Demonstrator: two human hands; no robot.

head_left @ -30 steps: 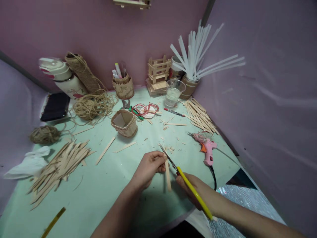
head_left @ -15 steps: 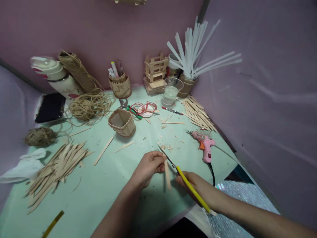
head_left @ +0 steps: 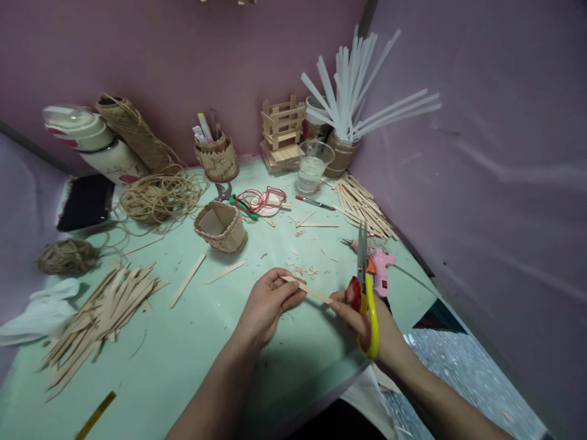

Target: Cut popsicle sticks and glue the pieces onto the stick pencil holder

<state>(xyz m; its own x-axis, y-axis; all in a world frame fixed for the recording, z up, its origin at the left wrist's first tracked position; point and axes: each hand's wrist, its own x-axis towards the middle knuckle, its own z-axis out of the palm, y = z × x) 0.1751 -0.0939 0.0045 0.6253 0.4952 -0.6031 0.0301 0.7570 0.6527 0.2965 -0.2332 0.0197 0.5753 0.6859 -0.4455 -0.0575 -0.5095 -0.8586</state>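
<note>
Between my hands, above the front of the table, is a thin flat wooden stick (head_left: 316, 294). My left hand (head_left: 274, 300) pinches its left end between thumb and fingers. The thumb and fingers of my right hand (head_left: 362, 318) touch its other end. Scissors (head_left: 370, 324) with yellow and red handles also hang in my right hand, blades pointing up and away from the stick. Small wood clippings (head_left: 305, 271) lie just beyond my left hand. A small basket (head_left: 221, 227) faced with wooden strips stands farther off to the left.
A pink glue gun (head_left: 378, 269) lies right of my right hand, its cord trailing. Wooden sticks (head_left: 362, 205) are heaped at the back right, cut strips (head_left: 103, 318) at left. Behind stand a plastic cup (head_left: 312, 174), white glue sticks (head_left: 348, 91) and twine (head_left: 156, 198).
The scissors have swung from beside the stick to upright in my right hand. The stick has turned from pointing toward me to lying across, and my right fingers now touch its end.
</note>
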